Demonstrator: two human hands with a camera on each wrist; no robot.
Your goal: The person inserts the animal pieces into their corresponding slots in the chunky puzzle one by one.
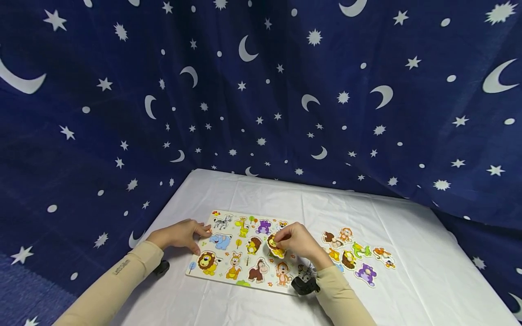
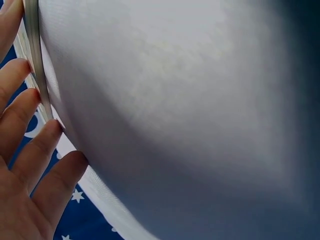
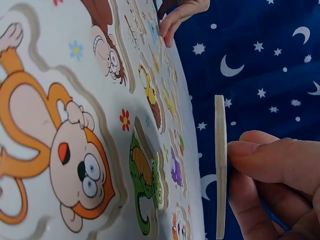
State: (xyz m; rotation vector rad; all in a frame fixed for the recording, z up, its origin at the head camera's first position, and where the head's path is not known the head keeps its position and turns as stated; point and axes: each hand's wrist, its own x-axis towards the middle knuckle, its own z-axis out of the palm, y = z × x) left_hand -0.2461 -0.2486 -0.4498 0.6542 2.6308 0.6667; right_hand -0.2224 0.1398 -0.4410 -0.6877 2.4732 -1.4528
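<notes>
My right hand point(image 1: 299, 244) pinches a wooden lion puzzle piece point(image 1: 278, 252) by its top side, over the right half of an animal puzzle board point(image 1: 228, 277). Seen edge-on in the right wrist view, the piece stands apart from the board face, where monkey point(image 3: 75, 165) and crocodile point(image 3: 142, 185) pictures sit in cut recesses. At the board's left edge rests my left hand point(image 1: 185, 235), its thumb and fingers spread; in the left wrist view its fingertips point(image 2: 75, 160) lie along the edge. Printed lion point(image 1: 208, 262), elephant point(image 1: 220, 242) and zebra pictures lie nearest to it.
Right of the board, several loose animal pieces lie in a cluster, among them a purple hippo point(image 1: 366, 274), a crocodile point(image 1: 361, 250) and a monkey point(image 1: 345, 234). A zebra piece point(image 1: 305, 273) lies beside the right wrist. White cloth point(image 1: 244, 190) covers the table; a star-patterned curtain point(image 1: 261, 113) hangs behind.
</notes>
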